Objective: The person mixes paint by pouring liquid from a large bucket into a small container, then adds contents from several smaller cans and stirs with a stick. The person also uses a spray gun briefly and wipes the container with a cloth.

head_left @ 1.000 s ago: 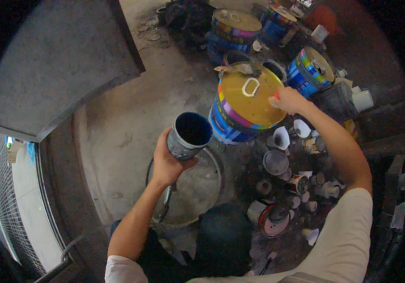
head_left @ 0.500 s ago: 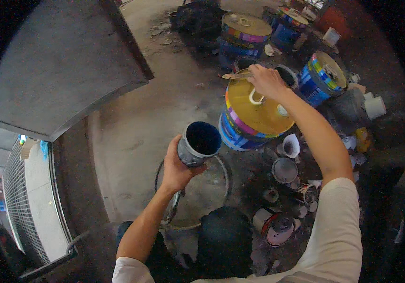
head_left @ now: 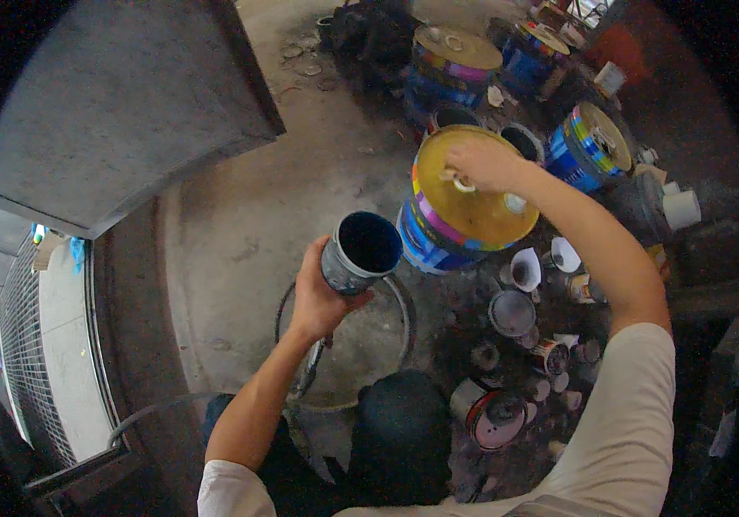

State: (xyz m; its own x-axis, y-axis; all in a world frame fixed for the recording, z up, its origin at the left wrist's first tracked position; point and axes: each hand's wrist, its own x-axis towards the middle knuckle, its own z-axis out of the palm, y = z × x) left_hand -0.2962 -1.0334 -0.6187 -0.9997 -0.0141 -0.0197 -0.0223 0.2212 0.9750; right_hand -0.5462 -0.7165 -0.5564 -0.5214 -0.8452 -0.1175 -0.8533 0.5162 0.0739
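Overall illumination is dim. The brightest zone is the pale floor strip [head_left: 68,353] at left, with a whitish glow along the adjacent rim. Deep shadow covers the far right; the inside of the cup [head_left: 369,244] reads nearly black. Grain is visible in dark areas. The right hand [head_left: 486,164] is blurred. Fisheye distortion curves the lower edge of the grey panel [head_left: 120,95]; black vignetting fills the corners.
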